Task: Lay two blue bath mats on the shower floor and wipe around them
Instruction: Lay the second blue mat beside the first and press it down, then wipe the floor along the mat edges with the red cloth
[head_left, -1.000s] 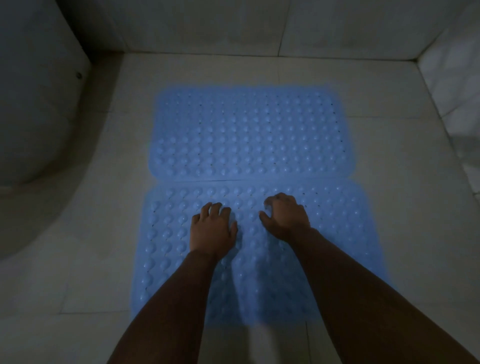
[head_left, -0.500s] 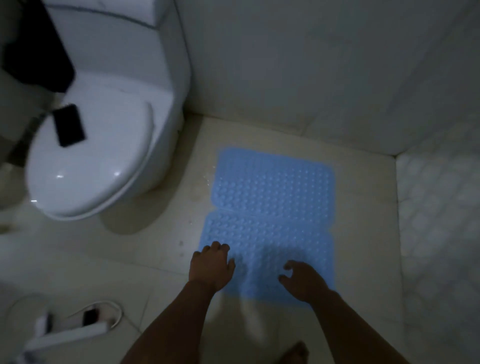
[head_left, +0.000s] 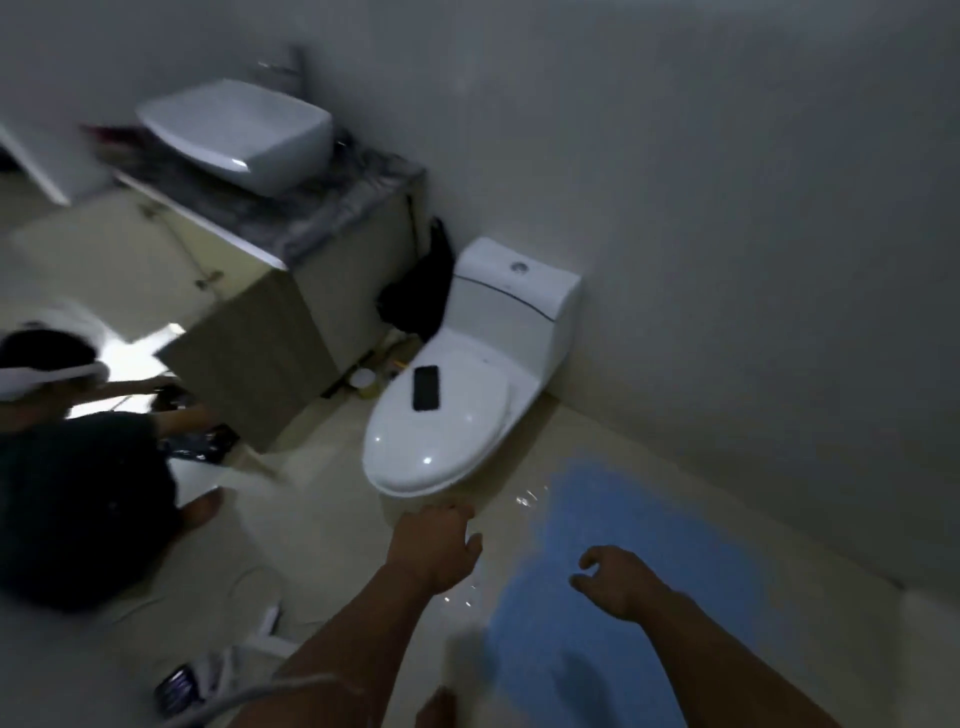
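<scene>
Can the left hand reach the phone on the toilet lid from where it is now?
Probably yes. The left hand is open, in front of the toilet, and nothing stands between it and the phone on the closed lid, though it must stretch further forward.

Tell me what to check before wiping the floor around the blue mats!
1. Blue bumpy rubber bath mats lying on the floor: ok.
2. Mats flat, edges touching: cannot tell, blurred.
3. Wiping cloth ready: not ok; left hand and right hand hold nothing.
4. Water drops beside the white toilet: not ok, still wet.
5. Black phone safely on the toilet lid: ok.
</scene>
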